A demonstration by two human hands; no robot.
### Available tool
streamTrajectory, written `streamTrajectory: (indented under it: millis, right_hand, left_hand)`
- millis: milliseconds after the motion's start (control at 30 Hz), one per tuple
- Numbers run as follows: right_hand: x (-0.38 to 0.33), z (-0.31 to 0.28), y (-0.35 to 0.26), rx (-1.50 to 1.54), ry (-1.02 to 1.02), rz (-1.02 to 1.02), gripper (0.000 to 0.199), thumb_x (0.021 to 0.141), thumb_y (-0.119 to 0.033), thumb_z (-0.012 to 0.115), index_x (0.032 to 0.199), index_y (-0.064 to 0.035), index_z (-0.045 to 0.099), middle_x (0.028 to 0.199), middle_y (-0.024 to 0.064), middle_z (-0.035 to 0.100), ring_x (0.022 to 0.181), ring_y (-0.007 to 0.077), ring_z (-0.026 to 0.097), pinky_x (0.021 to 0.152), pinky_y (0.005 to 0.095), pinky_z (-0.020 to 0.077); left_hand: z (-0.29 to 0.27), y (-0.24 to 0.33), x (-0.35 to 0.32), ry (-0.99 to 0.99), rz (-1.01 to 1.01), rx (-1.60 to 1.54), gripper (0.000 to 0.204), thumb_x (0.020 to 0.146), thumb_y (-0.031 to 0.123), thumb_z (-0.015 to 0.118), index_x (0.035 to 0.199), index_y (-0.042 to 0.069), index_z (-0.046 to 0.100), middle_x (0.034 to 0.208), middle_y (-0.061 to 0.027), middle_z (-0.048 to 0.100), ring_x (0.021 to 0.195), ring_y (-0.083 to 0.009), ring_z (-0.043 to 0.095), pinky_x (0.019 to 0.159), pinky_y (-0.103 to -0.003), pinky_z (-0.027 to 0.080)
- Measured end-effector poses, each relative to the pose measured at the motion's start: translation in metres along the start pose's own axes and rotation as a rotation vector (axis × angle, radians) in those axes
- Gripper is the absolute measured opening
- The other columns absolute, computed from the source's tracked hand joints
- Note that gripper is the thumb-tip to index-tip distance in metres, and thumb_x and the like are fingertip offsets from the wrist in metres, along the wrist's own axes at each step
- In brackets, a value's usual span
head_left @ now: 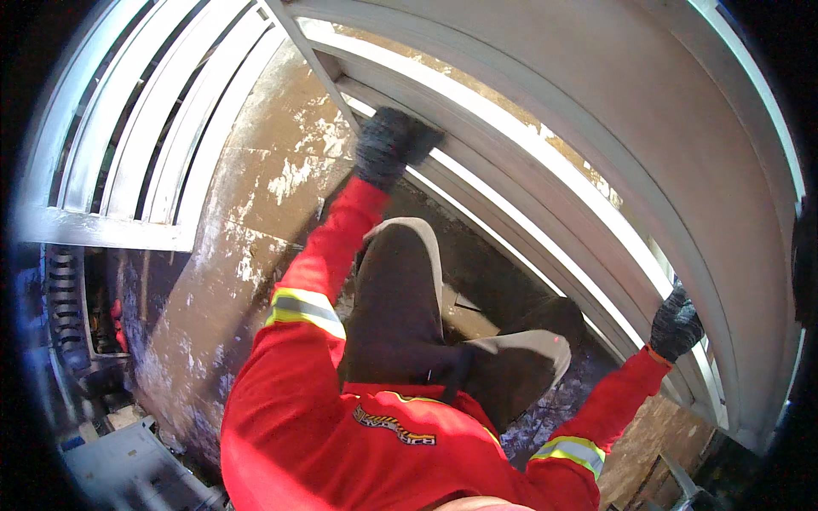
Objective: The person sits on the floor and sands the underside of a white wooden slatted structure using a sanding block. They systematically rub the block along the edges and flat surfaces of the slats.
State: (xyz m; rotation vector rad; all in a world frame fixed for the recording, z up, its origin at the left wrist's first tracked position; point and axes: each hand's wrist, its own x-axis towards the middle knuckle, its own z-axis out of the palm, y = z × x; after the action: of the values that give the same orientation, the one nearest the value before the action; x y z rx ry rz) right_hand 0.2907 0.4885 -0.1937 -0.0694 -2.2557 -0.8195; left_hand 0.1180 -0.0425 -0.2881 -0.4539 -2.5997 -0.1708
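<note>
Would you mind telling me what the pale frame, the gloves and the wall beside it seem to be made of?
The frame looks like painted or coated metal: long, smooth, pale rails with crisp edges. The gloves on the left hand and right hand look like dark knitted fabric, fuzzy in texture. The wall looks like brown plaster or concrete, with white flaking patches.
</note>
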Motion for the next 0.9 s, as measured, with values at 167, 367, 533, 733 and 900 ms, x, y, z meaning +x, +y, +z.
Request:
streamTrajectory:
  millis: [167, 367, 533, 733, 900]
  right_hand:
    - [0.013, -0.021, 0.000, -0.103, 0.049, -0.072, 0.030, 0.091, -0.028, 0.056, 0.100, -0.0002, 0.064, 0.095, 0.0183, 0.065, 0.084, 0.0336, 0.063, 0.072, 0.0411, 0.0513]
    - [0.009, -0.019, -0.005, -0.118, -0.054, 0.005, 0.034, 0.092, -0.033, 0.054, 0.099, -0.0017, 0.065, 0.091, 0.0161, 0.066, 0.077, 0.0325, 0.065, 0.066, 0.0413, 0.0521]
    - [0.005, -0.018, 0.002, 0.255, 0.010, 0.149, 0.036, 0.092, -0.034, 0.053, 0.101, -0.0012, 0.065, 0.093, 0.0176, 0.066, 0.083, 0.0317, 0.065, 0.071, 0.0408, 0.0520]
    - [-0.005, -0.004, 0.002, 0.003, -0.067, 0.051, 0.030, 0.092, -0.026, 0.054, 0.106, -0.0012, 0.062, 0.104, 0.0184, 0.063, 0.096, 0.0319, 0.061, 0.082, 0.0402, 0.0497]
    - [-0.010, -0.008, 0.011, -0.116, 0.004, -0.069, 0.035, 0.093, -0.031, 0.051, 0.106, -0.0005, 0.062, 0.105, 0.0194, 0.062, 0.095, 0.0342, 0.060, 0.080, 0.0416, 0.0491]
  left_hand:
    - [-0.025, -0.006, 0.020, 0.160, 0.096, -0.117, 0.021, 0.076, 0.034, 0.066, 0.076, 0.014, 0.070, 0.078, -0.0080, 0.064, 0.080, -0.0289, 0.061, 0.071, -0.040, 0.049]
    - [-0.005, 0.010, 0.002, 0.155, 0.090, -0.035, 0.020, 0.071, 0.032, 0.069, 0.081, 0.015, 0.070, 0.081, -0.0092, 0.062, 0.079, -0.0288, 0.060, 0.073, -0.040, 0.051]
    - [0.027, 0.012, -0.005, 0.281, 0.166, -0.431, 0.023, 0.071, 0.024, 0.062, 0.092, 0.017, 0.067, 0.102, -0.0080, 0.060, 0.099, -0.0296, 0.057, 0.086, -0.040, 0.050]
    - [-0.039, -0.087, 0.021, 0.313, -0.034, -0.182, 0.032, 0.075, 0.046, 0.065, 0.074, 0.015, 0.071, 0.075, -0.0077, 0.063, 0.082, -0.0254, 0.061, 0.071, -0.036, 0.050]
    - [0.011, -0.007, 0.001, 0.412, 0.214, -0.198, 0.024, 0.072, 0.026, 0.064, 0.094, 0.017, 0.067, 0.095, -0.0088, 0.064, 0.095, -0.0314, 0.060, 0.082, -0.041, 0.051]
